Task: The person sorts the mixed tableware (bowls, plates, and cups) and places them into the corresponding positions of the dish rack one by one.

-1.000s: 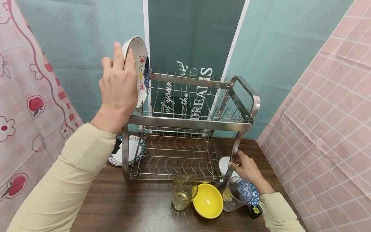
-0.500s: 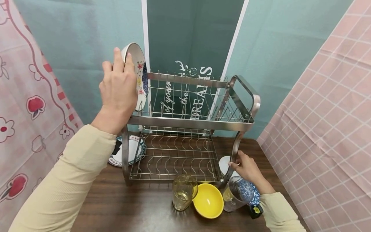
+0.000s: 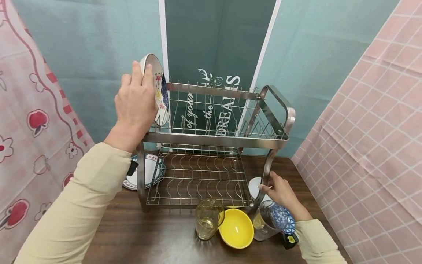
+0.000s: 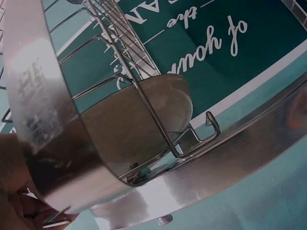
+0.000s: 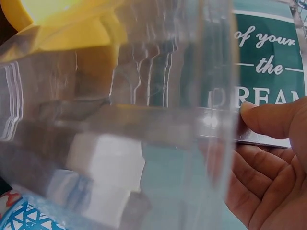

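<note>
My left hand (image 3: 135, 104) holds a white bowl (image 3: 159, 88) by its rim, with red and yellow flowers and a dark blue patch inside. The bowl stands on edge at the left end of the upper tier of a metal dish rack (image 3: 214, 140), its lower edge among the wires. From the left wrist, the bowl's plain outer side (image 4: 139, 120) shows behind the rack's end frame. Lower right, my right hand (image 3: 280, 191) grips the rack's front right leg, thumb on one side and fingers on the other; the right wrist view shows this hand (image 5: 273, 177) behind a clear cup.
An amber glass mug (image 3: 207, 222), a yellow bowl (image 3: 236, 229) and a clear cup (image 3: 262, 225) stand before the rack. Blue-patterned ware (image 3: 290, 222) and a white dish (image 3: 254, 186) lie by my right hand. A rimmed plate (image 3: 150, 175) lies behind the left leg.
My left hand has lowered the bowl a little into the upper tier's left end. My right hand keeps its hold on the rack leg.
</note>
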